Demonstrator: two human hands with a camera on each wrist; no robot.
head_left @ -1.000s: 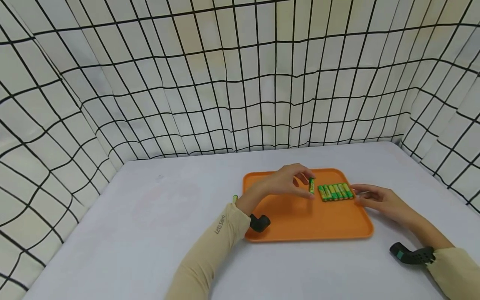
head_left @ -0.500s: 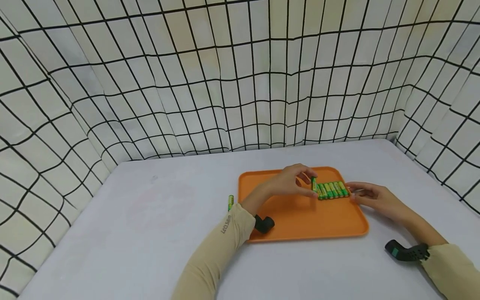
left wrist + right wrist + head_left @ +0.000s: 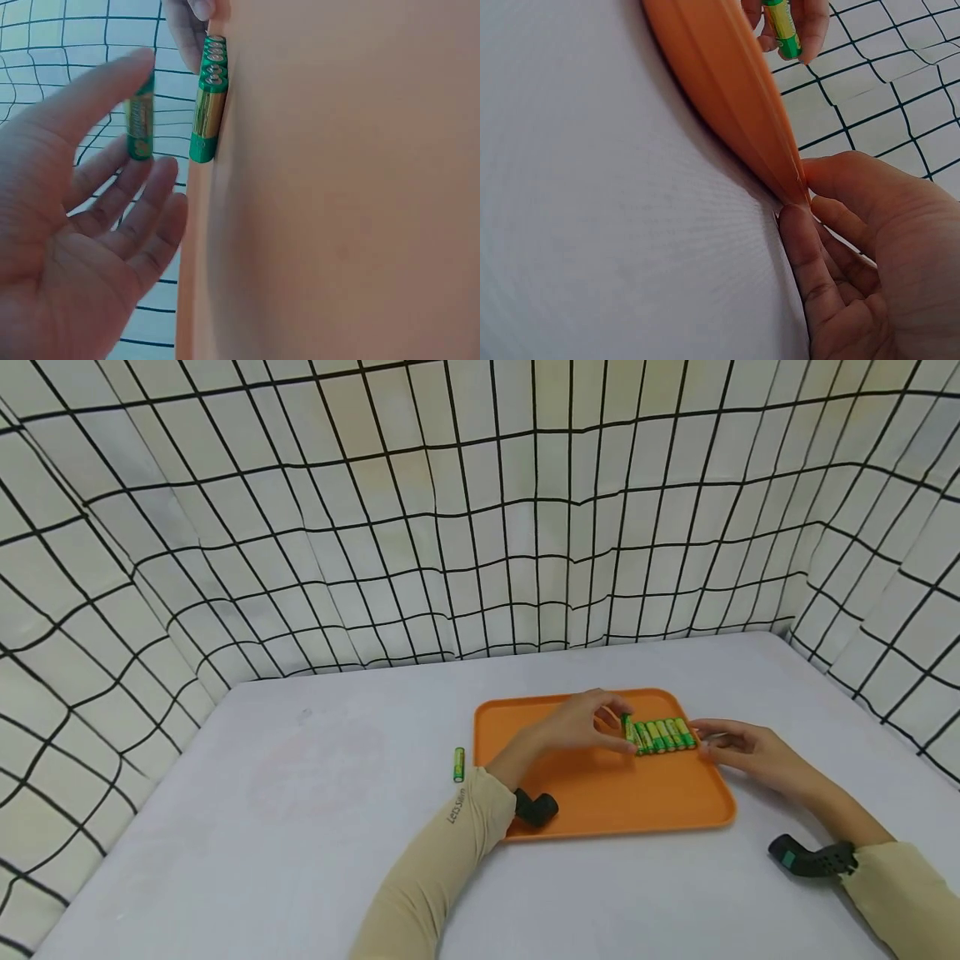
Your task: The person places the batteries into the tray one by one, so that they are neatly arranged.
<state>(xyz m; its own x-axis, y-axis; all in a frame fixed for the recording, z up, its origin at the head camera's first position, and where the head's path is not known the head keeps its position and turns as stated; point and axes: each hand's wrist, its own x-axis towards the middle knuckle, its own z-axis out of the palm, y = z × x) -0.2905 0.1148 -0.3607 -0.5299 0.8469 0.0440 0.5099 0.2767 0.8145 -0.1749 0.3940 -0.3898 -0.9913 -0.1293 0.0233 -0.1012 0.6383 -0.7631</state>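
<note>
a green-and-gold battery [image 3: 626,727] is pinched between the thumb and fingertips of the left hand [image 3: 581,724], held just at the left end of a row of batteries [image 3: 662,734] that lie side by side on the far right part of the orange tray [image 3: 600,793]. in the left wrist view the held battery [image 3: 139,124] hangs just beside the end battery of the row [image 3: 208,112], parallel to it with a narrow gap between, so it seems lined up to match the others; the index finger and thumb carry it while the other fingers [image 3: 142,202] are loosely spread below it and grip nothing. the row is tight, each cell touching the next, which suits the flat tray floor where round cells would otherwise roll. the right hand [image 3: 738,750] rests at the tray's right edge, its fingers curled round the rim [image 3: 780,169], thumb on top and fingertips under the lip where it meets the tabletop [image 3: 315,827]; judging by that hold, it steadies the tray and perhaps backs up the right end of the row, though whether it touches the last battery cannot be told. one more battery [image 3: 458,764] lies alone on the tabletop just left of the tray, well apart from the row. both forearms wear beige sleeves [image 3: 442,852], each with a black wrist camera mount [image 3: 537,807], and a checked cloth backdrop [image 3: 480,510] stands round the far and side edges.
</note>
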